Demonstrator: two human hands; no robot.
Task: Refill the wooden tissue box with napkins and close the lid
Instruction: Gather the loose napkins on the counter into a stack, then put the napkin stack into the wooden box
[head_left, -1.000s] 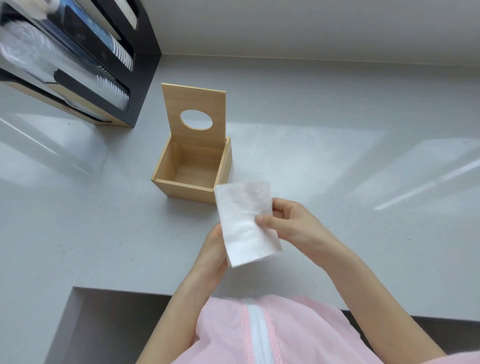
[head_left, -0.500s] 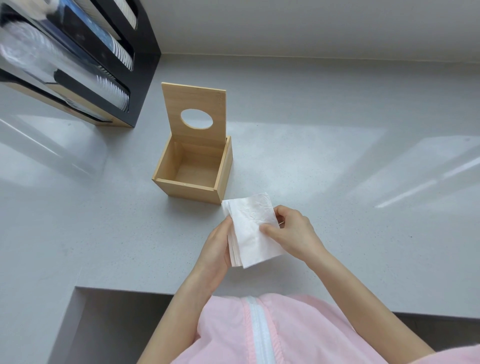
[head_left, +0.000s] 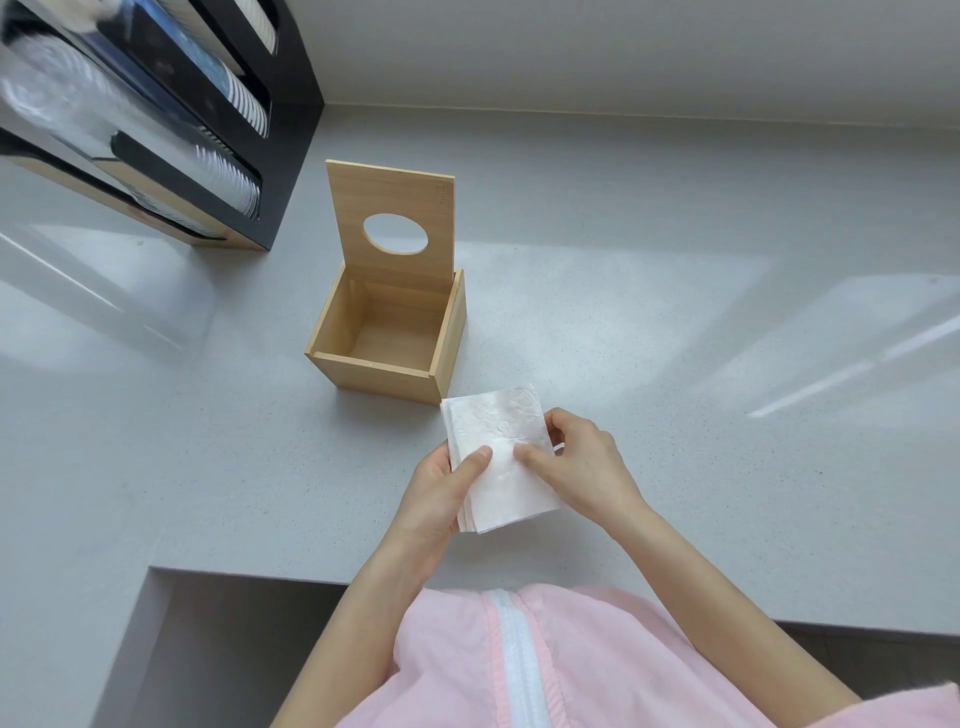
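The wooden tissue box (head_left: 382, 371) stands on the grey counter with nothing inside. Its lid (head_left: 394, 208), with an oval hole, stands upright at the back edge. A small stack of white napkins (head_left: 501, 470) is held just in front of the box's near right corner, above the counter. My left hand (head_left: 441, 493) grips the stack from the left with the thumb on top. My right hand (head_left: 582, 462) holds its right side, thumb pressed on the top sheet.
A black and wood dispenser rack (head_left: 156, 114) with stacked cups and lids stands at the back left. The grey counter (head_left: 675, 364) stretches right and back to a pale wall. The counter's front edge has a recess (head_left: 208, 623) at the lower left.
The napkins dropped from being held up to lying flatter and lower between both hands. My left thumb came onto the top sheet. The box has not moved.
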